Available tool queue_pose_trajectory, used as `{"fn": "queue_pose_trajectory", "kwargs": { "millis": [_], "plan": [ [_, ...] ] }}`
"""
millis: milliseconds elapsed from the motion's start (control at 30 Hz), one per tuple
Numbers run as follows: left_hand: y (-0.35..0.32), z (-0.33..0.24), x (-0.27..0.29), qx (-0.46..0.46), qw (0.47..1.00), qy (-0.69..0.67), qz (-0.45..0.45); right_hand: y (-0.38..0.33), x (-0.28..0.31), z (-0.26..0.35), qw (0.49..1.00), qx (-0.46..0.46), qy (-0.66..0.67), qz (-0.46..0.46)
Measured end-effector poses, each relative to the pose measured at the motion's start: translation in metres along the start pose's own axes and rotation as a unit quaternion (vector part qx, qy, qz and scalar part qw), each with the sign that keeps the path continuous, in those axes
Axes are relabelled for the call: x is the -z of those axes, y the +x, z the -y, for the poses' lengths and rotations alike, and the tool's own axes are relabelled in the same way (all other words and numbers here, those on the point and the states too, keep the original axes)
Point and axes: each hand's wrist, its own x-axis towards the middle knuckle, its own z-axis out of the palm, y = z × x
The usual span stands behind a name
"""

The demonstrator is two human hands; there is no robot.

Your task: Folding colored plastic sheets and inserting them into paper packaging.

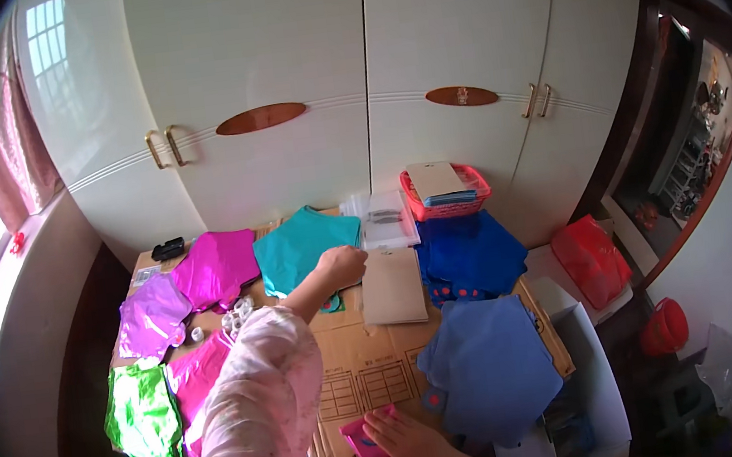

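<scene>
At five o'clock on the cardboard-topped table (343,341), the right hand (401,439) lies over a pink packet (367,447), fingers extended; whether it grips, I cannot tell. Toward twelve, the left hand (343,268) has its fingers curled close, and I cannot tell if they hold anything. Teal sheets (303,247) lie at that hand's ten o'clock, brown cards (392,294) at its four. Farther out around the table, magenta sheets (215,267) lie at ten, green ones (142,416) at eight, grey-blue ones (497,363) at four, dark blue ones (474,250) at two.
</scene>
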Motion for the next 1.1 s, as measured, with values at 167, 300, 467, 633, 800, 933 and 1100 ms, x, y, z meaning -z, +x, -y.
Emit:
{"fn": "queue_pose_trajectory", "kwargs": {
  "millis": [167,300,467,633,800,933,1100],
  "plan": [
    [0.012,-0.048,-0.007,-0.104,0.993,-0.053,0.023,-0.002,-0.018,-0.009,0.998,-0.006,0.019,-0.057],
    [-0.026,-0.092,0.01,-0.163,0.966,0.006,0.2,-0.002,-0.02,-0.011,0.999,-0.003,-0.01,-0.039],
    [-0.058,-0.081,-0.01,-0.182,0.978,0.089,0.047,0.003,-0.011,-0.008,0.999,-0.015,0.03,-0.04],
    [-0.064,-0.075,-0.022,-0.189,0.978,0.082,0.012,0.004,-0.014,-0.003,0.995,-0.022,0.029,-0.09],
    [-0.063,-0.077,-0.016,-0.185,0.979,0.088,-0.017,0.002,-0.017,-0.004,0.994,-0.006,0.0,-0.108],
    [-0.065,-0.077,-0.013,-0.165,0.984,0.04,-0.059,0.001,-0.018,0.002,0.993,-0.011,-0.011,-0.115],
    [-0.088,-0.073,-0.006,-0.166,0.979,-0.005,-0.114,0.007,0.006,0.008,0.984,-0.006,0.029,-0.173]
  ]
}}
